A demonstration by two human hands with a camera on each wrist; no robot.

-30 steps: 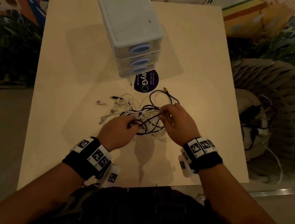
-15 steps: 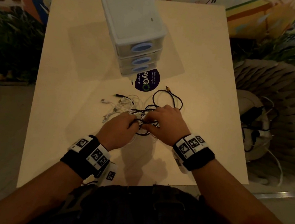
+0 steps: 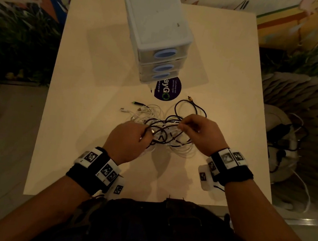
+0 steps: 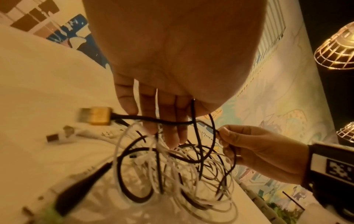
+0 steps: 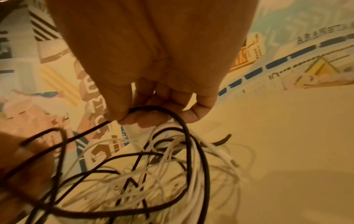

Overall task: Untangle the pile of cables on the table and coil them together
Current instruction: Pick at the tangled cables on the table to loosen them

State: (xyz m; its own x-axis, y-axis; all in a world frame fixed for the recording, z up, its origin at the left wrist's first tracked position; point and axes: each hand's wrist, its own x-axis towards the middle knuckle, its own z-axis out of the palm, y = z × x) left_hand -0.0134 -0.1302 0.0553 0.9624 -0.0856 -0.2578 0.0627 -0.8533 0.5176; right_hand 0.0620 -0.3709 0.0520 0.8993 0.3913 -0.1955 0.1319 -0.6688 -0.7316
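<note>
A tangle of black and white cables [image 3: 171,140] lies mid-table between my hands. My left hand [image 3: 146,134] grips a black cable near its gold USB plug [image 4: 97,116]; the strand crosses my left fingers [image 4: 168,130] and runs up beside the thumb. My right hand [image 3: 181,126] pinches a loop of black cable [image 5: 184,121] between thumb and fingertips [image 5: 118,112], held just above the pile. The right hand [image 4: 222,133] also shows in the left wrist view, close to the left fingers. White cable ends [image 3: 147,110] trail to the far left. A black loop [image 3: 193,105] with a gold plug lies beyond.
A white three-drawer unit [image 3: 155,29] stands at the table's far middle, with a round dark sticker [image 3: 167,90] in front of it. The beige table [image 3: 100,73] ends close to my body. A woven seat [image 3: 304,118] holding other cables sits off the right edge.
My right hand went left to meet the left hand, then drew back to the right with a black strand. The left hand stayed almost in place.
</note>
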